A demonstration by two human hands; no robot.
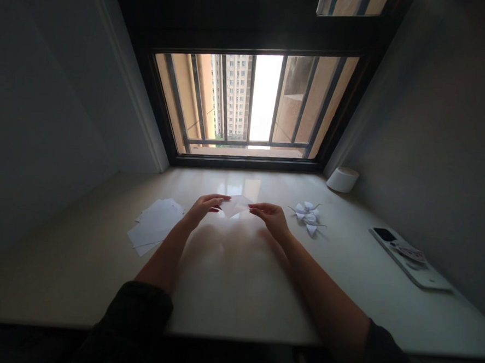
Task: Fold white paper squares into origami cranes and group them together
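Note:
A folded piece of white paper (236, 204) is stretched between my two hands, a little above the pale sill. My left hand (205, 206) pinches its left edge with thumb and fingers. At the opposite edge, my right hand (271, 215) grips the paper between thumb and fingertips. Left of my left hand lies a loose stack of white paper sheets (154, 224), fanned unevenly. To the right of my right hand sits a small cluster of folded white paper shapes (307, 214) with thin pointed ends, like origami cranes.
A white rounded container (343, 179) stands at the back right corner. Along the right wall lies a phone (412, 263) with a ring-like attachment. The dark-framed barred window (247, 162) closes off the far side, and the sill's front edge (241, 337) runs beneath my forearms.

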